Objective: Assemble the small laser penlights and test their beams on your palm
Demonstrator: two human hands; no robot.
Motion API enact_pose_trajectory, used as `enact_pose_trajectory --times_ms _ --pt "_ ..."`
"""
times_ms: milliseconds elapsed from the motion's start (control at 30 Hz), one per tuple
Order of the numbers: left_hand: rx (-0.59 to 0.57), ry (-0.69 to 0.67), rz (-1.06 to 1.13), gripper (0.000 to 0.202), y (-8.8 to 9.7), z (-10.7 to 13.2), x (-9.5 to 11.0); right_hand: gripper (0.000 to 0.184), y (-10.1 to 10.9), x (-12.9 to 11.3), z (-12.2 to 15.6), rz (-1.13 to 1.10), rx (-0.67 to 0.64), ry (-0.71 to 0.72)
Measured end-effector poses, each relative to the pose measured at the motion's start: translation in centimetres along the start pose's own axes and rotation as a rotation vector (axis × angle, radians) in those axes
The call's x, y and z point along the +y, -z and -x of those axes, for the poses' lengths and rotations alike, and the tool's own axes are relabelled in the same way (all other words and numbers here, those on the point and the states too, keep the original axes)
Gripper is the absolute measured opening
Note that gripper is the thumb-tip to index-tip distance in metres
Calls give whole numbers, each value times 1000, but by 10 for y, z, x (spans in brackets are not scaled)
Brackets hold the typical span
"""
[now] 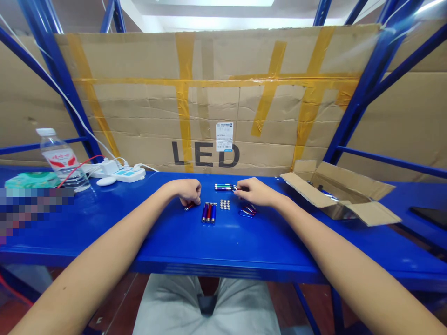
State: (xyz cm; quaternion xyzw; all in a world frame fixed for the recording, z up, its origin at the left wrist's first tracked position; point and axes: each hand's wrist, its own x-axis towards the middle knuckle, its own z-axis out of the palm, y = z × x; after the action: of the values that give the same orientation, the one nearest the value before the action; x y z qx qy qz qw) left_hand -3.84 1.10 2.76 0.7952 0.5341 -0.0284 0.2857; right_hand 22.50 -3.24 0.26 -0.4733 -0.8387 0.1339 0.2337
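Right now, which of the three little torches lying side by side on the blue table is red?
The middle torch, set between two blue torches.

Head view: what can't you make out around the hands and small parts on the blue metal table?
All from the head view:
Right hand: its fingers hide whatever they meet at the end of the slim blue metal tubes.
Left hand: it covers part of the small red cylinder.
Open cardboard box: its flaps and walls hide most of its contents.
Lower left: a pixelated patch blurs what lies there.
Right edge: the dark flat slab is cut off.
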Motion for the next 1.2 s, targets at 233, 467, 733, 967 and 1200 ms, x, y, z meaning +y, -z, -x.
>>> enact_pose_trajectory --times_ms 233,467,733,967,1200 --pt "-39 -29 88 18 4 2 -5 27 -1 2 -1 21 -8 0" --pt "-167 -60 249 23 3 2 -8 28 0 2 -1 33 -9 6" --pt "-208 -37 308 31 -1 3 -3 28 -1 3 -1 23 -30 -3" --pt "-218 -18 312 31 -1 7 0 28 0 2 -1 28 -31 -1" --pt "3 -98 186 27 3 1 0 28 0 -1 0 -24 0 1"
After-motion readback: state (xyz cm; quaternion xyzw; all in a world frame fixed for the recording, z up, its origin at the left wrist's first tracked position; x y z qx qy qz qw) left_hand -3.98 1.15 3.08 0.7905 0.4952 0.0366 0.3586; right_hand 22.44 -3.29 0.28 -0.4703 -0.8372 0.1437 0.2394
